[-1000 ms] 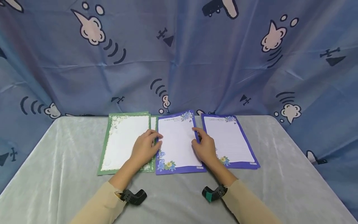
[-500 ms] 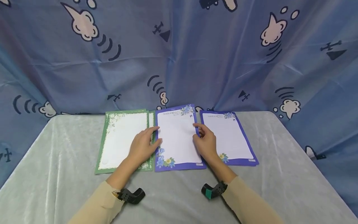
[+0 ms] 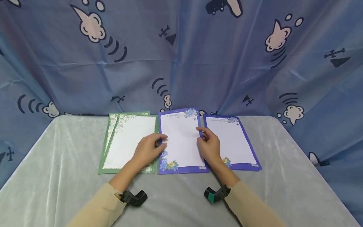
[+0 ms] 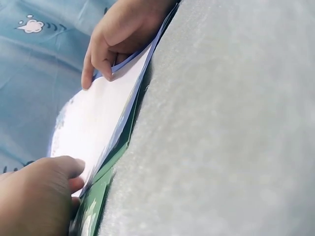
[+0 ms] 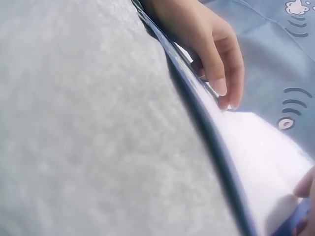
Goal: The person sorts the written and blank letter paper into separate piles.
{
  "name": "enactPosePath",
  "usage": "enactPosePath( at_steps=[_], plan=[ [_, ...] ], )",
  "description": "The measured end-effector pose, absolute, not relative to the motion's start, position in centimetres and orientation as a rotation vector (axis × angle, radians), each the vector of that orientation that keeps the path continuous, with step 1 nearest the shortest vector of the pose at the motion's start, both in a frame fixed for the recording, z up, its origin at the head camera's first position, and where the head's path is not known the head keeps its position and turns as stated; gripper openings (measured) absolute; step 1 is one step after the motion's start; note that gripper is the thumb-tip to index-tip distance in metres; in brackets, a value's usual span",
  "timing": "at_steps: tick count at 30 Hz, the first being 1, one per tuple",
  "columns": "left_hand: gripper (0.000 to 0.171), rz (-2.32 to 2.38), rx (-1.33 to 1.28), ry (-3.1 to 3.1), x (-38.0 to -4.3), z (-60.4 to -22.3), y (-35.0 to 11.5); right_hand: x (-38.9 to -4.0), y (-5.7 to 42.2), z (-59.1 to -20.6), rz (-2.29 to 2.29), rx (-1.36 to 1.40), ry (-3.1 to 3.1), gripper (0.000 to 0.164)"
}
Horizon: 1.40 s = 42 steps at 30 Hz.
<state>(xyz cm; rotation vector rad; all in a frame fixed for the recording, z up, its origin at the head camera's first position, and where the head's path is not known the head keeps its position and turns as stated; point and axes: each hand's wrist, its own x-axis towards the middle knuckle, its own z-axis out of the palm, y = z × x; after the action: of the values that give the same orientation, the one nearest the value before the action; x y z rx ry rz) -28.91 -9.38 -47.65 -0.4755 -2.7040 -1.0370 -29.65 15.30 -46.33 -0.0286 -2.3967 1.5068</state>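
In the head view a purple-bordered sheet of stationery paper [image 3: 181, 142], printed with blue flowers, lies between the hands. My left hand [image 3: 148, 148] pinches its left edge with bent thumb and fingers. At the opposite edge my right hand [image 3: 209, 145] grips it, index finger and thumb over the white face, other fingers curled at the border. Green-bordered sheets of stationery paper [image 3: 131, 138] overlap under my left hand and wrist. The left wrist view shows green card edges [image 4: 101, 189] below the purple sheet [image 4: 106, 110], close to the left fingertips. Another purple-bordered sheet [image 3: 235, 138] lies behind my right hand.
A pale grey cloth [image 3: 76, 148] covers the table. Behind its far edge hangs a blue patterned curtain [image 3: 193, 75]. Black wrist straps with camera mounts, left [image 3: 134, 198] and right [image 3: 217, 193], stick inward over the cloth.
The front green-bordered sheet now reaches further right, to the purple sheet; another green edge shows on its left instead of its right. My left fingertips lie slightly further over the purple sheet.
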Motion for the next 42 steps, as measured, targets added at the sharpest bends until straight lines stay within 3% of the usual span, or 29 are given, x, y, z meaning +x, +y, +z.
enactPosePath(
  at_steps=[18,25,35,42],
  plan=[
    [0.048,-0.896,-0.455,-2.767,-29.5,-47.1,-10.2,-30.1,15.7,-46.2,1.809,-0.019,-2.178,0.042],
    [0.036,-1.076,-0.439,-2.677,-29.4,-47.3,-10.4,-30.0,15.6,-46.4,1.799,-0.024,-2.205,0.042],
    [0.027,-1.202,-0.432,-2.626,-29.0,-47.0,-10.3,-29.4,15.3,-46.4,1.403,0.178,-2.387,0.035],
    [0.028,-1.256,-0.482,-2.574,-28.7,-45.2,-10.2,-28.7,15.4,-44.0,0.966,0.453,-2.541,0.034]
  ],
)
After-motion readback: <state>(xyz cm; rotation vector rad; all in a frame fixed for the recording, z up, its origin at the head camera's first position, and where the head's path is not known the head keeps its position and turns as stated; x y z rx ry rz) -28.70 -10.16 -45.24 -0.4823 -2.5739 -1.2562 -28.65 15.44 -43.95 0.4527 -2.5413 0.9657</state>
